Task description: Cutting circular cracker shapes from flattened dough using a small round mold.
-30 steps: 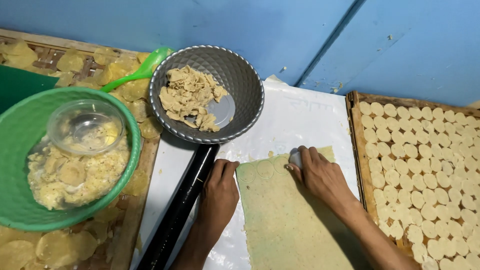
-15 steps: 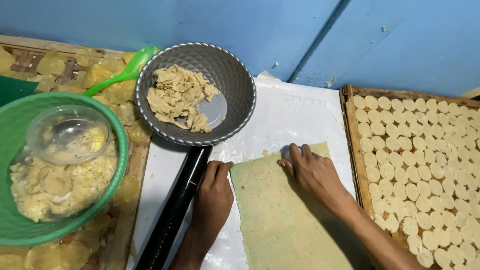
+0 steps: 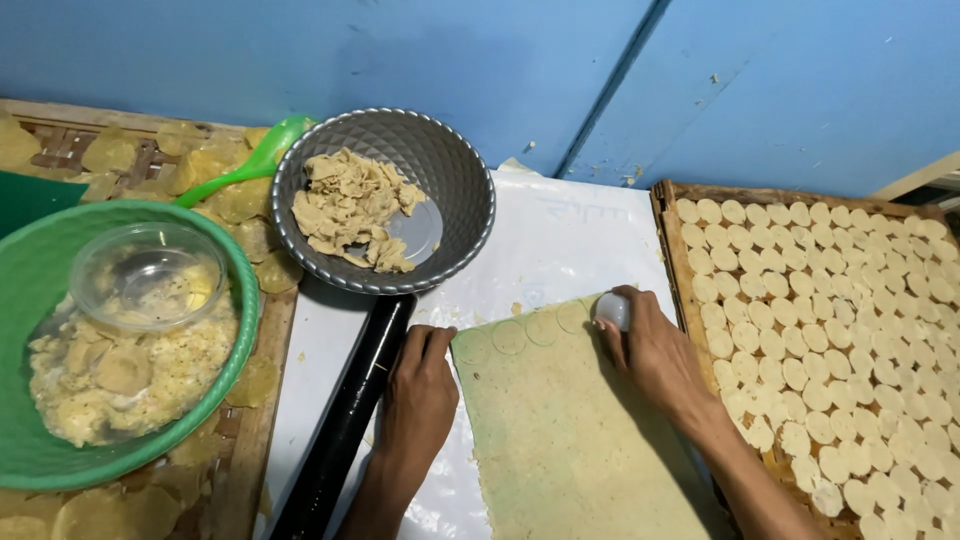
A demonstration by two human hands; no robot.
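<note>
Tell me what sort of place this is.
Probably a small home or cottage workshop for making crackers by hand. A rolled dough sheet shows cut circles, the right hand presses a small round cutter into it, and a wooden tray holds rows of cut discs.

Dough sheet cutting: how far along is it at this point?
Done: three round outlines are pressed along the top edge of the dough sheet, and the wooden tray on the right is nearly full of cut discs. In hand: the right hand presses a small white cutter at the sheet's top right corner while the left hand steadies its left edge. Left: most of the sheet is uncut.
</note>
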